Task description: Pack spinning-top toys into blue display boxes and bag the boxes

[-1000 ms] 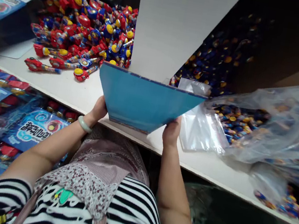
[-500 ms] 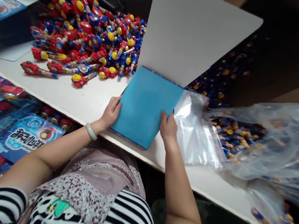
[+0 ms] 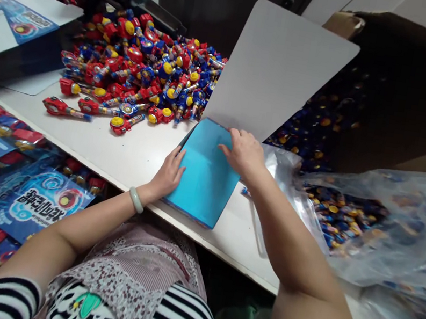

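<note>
A blue cardboard display box (image 3: 203,180) lies at the table's front edge, its tall white back panel (image 3: 283,68) standing up behind it. My left hand (image 3: 167,176) holds the box's left edge, thumb over the blue top and fingers along the side. Across the far right part of the top reaches my right hand (image 3: 244,154), fingers stretched toward the crease below the white panel and thumb spread apart. A narrow dark gap shows along the box's left side. What is inside the box is hidden.
Red, blue and yellow toys (image 3: 142,66) are heaped behind and left of the box. A clear plastic bag (image 3: 409,230) of small toys sits right, before a large brown carton (image 3: 406,77). Printed toy packs (image 3: 43,196) are stacked at lower left. Another printed box (image 3: 25,35) stands far left.
My right hand has left the box's right edge and moved up and across to the far part of the top. My left hand stays at the left edge. The camera view has shifted.
</note>
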A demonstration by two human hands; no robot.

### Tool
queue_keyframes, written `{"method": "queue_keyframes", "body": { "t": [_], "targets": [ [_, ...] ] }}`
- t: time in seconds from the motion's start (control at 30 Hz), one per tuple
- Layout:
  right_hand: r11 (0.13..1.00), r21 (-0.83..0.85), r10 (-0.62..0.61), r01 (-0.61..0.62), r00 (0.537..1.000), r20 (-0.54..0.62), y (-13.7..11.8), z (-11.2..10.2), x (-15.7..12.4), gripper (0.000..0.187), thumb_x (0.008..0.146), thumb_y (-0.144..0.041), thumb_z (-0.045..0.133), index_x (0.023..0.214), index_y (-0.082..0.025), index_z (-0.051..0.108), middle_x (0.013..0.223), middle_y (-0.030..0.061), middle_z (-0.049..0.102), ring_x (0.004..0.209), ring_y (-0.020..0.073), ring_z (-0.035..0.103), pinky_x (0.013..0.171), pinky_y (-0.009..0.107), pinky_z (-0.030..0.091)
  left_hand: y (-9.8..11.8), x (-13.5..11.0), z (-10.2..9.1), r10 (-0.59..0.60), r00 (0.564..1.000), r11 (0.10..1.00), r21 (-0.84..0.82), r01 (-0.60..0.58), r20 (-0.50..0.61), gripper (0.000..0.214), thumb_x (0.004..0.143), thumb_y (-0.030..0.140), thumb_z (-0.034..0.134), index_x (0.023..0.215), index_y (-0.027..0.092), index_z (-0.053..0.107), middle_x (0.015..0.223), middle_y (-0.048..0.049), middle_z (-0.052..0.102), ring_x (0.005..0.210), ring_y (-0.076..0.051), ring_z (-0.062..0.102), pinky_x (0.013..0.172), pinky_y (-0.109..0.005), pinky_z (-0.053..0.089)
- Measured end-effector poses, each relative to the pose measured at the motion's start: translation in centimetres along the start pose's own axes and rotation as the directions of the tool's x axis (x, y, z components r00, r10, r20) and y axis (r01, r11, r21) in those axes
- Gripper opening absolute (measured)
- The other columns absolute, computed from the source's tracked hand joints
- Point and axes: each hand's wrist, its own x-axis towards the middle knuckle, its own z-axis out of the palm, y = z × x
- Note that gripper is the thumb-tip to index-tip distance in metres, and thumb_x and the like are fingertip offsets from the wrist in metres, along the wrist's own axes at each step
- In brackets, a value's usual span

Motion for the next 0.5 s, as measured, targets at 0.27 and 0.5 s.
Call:
{"method": "queue_keyframes", "body": {
  "t": [0.27,0.5],
  "targets": [
    [0.989,0.123,-0.080,0.087,0.995,-0.059,0.5,2.4,1.6,0.054,0.097,-0.049,0.049,0.137,-0.014,0.057,0.132,0.0177,0.064,0.118,0.0330,0.058,0.101,0.043,0.045,0.4,0.1,-0.6,-0.021,0.999,0.989,-0.144,0.013,-0.049,0.054,0.103,0.034,0.041,0.154,0.017,0.030,0.149,-0.0192,0.045,0.142,-0.026,0.043,0.121,-0.049,0.038],
    [0.993,0.053,-0.095,0.101,0.990,-0.104,0.9,2.1,2.7,0.059,0.095,-0.052,0.051,0.137,-0.009,0.059,0.135,0.0200,0.061,0.123,0.0357,0.055,0.105,0.044,0.045,0.3,0.1,-0.6,-0.060,0.995,0.967,-0.251,0.039,-0.076,0.052,0.102,0.032,0.045,0.151,0.019,0.033,0.146,-0.0182,0.047,0.140,-0.026,0.045,0.119,-0.047,0.041]
  ]
}}
